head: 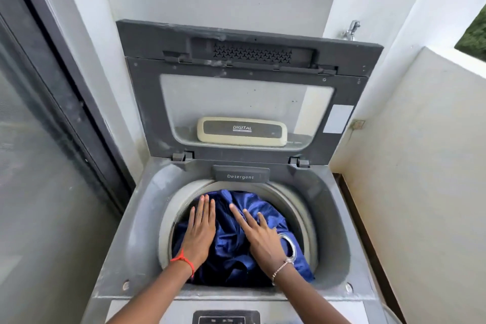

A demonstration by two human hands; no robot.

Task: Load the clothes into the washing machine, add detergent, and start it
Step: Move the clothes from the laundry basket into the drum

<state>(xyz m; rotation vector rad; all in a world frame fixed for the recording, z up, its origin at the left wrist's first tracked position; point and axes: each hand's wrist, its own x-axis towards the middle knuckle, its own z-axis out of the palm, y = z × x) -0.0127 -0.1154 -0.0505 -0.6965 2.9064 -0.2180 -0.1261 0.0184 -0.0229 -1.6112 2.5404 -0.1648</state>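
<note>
Clothes (231,252) fill drum (168,223), just below detergent drawer (240,174); left hand (200,231) and right hand (259,235) flat on top, fingers straight, likely packing load down; lid (247,87) up.

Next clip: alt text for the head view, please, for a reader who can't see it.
The left hand and right hand press flat on blue cloth in the drum of an open top-loading washer. Its lid stands raised behind, with a drawer marked Detergent at the drum's back rim.
</note>
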